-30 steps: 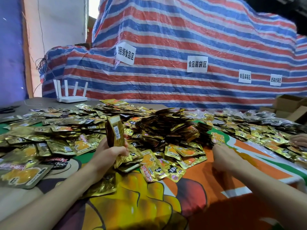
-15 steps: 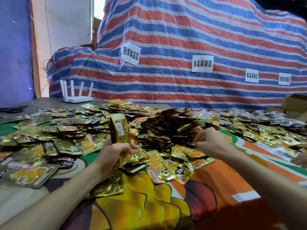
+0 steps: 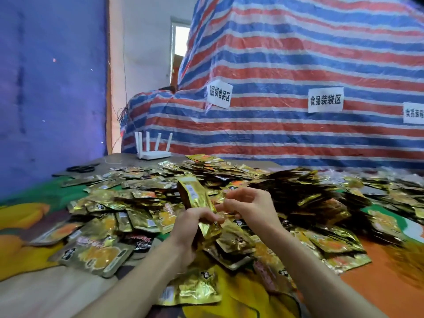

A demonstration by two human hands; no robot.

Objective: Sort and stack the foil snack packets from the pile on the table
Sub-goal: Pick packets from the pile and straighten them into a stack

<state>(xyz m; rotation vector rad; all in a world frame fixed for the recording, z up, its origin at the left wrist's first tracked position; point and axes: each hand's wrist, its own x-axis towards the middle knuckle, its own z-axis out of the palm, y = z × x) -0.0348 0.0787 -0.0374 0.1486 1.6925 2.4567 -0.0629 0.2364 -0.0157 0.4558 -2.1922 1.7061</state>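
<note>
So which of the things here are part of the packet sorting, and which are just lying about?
Part of the job: stack of gold packets, upright in the left-hand grip; right-hand grip beside it; loose pile of foil packets.
Just lying about: white router; black scissors; striped tarp with paper signs.

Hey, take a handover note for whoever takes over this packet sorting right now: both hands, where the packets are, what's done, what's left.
Hands: the left hand grips a stack of gold packets, held upright above the table. The right hand has curled fingers at the stack's right edge; whether it pinches a packet is too blurred to tell.
Packets: the loose pile spreads over the printed cloth on both sides of the hands.
Done: one handheld stack begun.
Left: most of the pile lies unsorted.
</note>
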